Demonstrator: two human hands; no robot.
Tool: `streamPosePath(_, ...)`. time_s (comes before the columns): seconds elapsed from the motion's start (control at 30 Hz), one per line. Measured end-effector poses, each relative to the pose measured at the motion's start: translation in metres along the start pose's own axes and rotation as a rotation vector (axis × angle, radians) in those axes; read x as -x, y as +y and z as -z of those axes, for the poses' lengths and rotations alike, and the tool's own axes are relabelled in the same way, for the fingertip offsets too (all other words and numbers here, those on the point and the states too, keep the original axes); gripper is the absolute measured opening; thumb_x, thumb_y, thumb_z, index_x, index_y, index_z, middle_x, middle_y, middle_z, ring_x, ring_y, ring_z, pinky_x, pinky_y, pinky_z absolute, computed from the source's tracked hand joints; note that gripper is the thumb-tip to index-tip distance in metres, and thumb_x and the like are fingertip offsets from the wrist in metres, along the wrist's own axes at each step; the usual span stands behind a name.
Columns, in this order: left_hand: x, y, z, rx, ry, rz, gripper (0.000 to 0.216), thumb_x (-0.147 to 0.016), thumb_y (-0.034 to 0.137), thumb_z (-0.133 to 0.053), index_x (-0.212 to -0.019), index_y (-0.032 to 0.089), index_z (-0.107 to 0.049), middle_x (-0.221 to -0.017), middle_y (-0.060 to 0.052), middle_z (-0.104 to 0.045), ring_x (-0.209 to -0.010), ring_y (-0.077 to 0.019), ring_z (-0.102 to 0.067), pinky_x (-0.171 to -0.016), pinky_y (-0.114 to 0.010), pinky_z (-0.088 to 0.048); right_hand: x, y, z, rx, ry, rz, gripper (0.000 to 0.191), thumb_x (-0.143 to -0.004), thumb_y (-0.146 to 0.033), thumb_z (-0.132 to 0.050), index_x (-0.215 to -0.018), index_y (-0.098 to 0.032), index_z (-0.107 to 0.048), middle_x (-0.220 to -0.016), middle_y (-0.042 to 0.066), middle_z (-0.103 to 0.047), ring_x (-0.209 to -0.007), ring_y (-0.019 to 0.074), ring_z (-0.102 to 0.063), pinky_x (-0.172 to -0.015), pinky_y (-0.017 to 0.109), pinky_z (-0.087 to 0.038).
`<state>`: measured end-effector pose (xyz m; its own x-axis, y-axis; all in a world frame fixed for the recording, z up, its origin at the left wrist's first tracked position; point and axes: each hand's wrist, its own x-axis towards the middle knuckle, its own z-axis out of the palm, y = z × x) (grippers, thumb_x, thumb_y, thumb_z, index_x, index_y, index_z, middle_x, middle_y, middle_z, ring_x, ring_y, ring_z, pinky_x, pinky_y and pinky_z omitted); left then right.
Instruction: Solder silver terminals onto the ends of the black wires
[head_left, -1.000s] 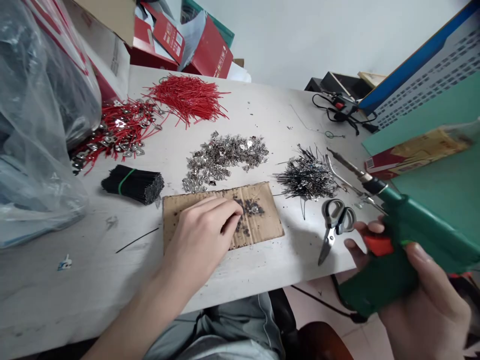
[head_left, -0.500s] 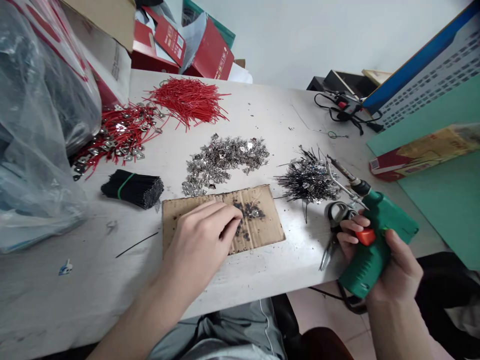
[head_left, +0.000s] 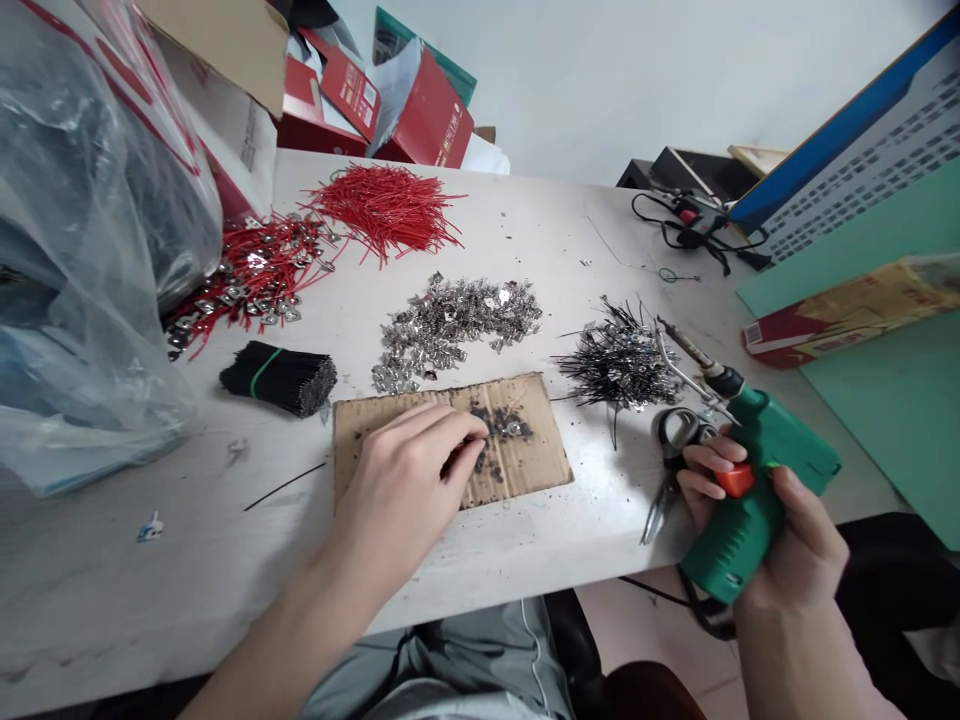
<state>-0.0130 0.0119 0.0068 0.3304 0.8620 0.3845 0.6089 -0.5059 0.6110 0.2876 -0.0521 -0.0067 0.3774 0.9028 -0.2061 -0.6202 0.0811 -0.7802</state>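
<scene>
My right hand (head_left: 780, 540) grips a green soldering gun (head_left: 750, 500) by its handle, a finger on the orange trigger. Its metal tip points up-left toward a pile of black wires with terminals (head_left: 619, 360). My left hand (head_left: 409, 480) rests on a brown cardboard pad (head_left: 525, 450) with its fingers curled and pinched together; what they hold is hidden. Dark burnt specks and a small metal piece lie on the pad just right of the fingertips. Scissors (head_left: 667, 460) lie beside the soldering gun.
A heap of silver terminals (head_left: 457, 320) lies behind the pad. A black wire bundle (head_left: 277, 378), red wires with terminals (head_left: 255, 275) and loose red wires (head_left: 386, 205) sit to the left. Plastic bags (head_left: 82, 250), red boxes (head_left: 420, 110) and a green board (head_left: 892, 330) ring the white table (head_left: 112, 580).
My right hand has brought the soldering gun in from the lower right toward the scissors and the black wire pile. My left hand has stayed on the cardboard.
</scene>
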Motion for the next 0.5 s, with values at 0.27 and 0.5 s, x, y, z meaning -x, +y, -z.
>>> streamPosePath(0.27, 0.001, 0.000, 0.000, 0.023, -0.021, 0.060, 0.018, -0.088, 0.004, -0.068, -0.096, 0.020, -0.066, -0.092, 0.001, -0.071, -0.081, -0.0151, -0.066, -0.076, -0.029, -0.052, -0.002, -0.001, 0.002, -0.055, 0.001, 0.007, 0.036, -0.076, -0.022, -0.077, -0.107, -0.010, -0.063, -0.090, 0.002, -0.043, -0.075, 0.0116, -0.046, -0.058, 0.018, -0.051)
streamPosePath(0.5, 0.012, -0.006, 0.046, -0.239, 0.029, 0.061, 0.017, -0.092, 0.022, -0.070, -0.108, 0.021, -0.065, -0.103, -0.002, -0.070, -0.098, -0.0210, -0.064, -0.087, -0.035, -0.049, 0.002, -0.001, 0.009, -0.056, 0.030, 0.001, 0.041, -0.068, -0.016, -0.080, -0.104, -0.011, -0.062, -0.088, 0.004, -0.041, -0.072, 0.0124, -0.045, -0.054, 0.020, -0.052)
